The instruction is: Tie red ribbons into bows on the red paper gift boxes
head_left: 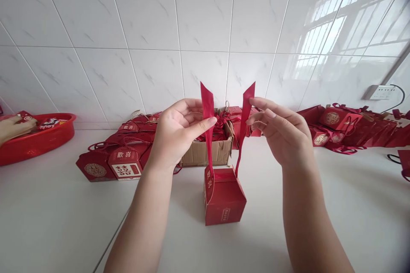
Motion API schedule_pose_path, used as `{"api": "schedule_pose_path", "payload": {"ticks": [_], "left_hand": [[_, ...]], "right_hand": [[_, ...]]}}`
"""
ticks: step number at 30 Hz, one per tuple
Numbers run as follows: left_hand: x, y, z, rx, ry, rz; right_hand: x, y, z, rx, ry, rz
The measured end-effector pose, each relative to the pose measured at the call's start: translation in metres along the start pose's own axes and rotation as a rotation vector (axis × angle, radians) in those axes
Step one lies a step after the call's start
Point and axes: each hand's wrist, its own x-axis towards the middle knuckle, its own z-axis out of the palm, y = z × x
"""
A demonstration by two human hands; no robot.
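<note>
A small red gift box with gold print stands upright on the white table, in front of me. Two ends of a red ribbon rise from its top, one on each side. My left hand pinches the left end between thumb and fingers, a little below its slanted tip. With its fingertips, my right hand holds the right ribbon end near the top. Both ends are pulled upward and stand apart from each other. The box touches neither hand.
Behind the box is an open cardboard carton with red items inside. Finished-looking red boxes are stacked at the left, more red boxes at the right. Another person's hand reaches into a red basin. A power strip sits by the wall.
</note>
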Motion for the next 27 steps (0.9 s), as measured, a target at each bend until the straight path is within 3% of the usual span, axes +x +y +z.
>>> {"api": "schedule_pose_path", "payload": {"ticks": [10, 27], "left_hand": [[0.001, -0.004, -0.002, 0.021, 0.156, -0.015], [0.002, 0.003, -0.004, 0.067, 0.178, 0.029]], "right_hand": [[0.001, 0.005, -0.006, -0.010, -0.042, -0.011], [0.005, 0.015, -0.007, 0.011, -0.072, 0.013]]}}
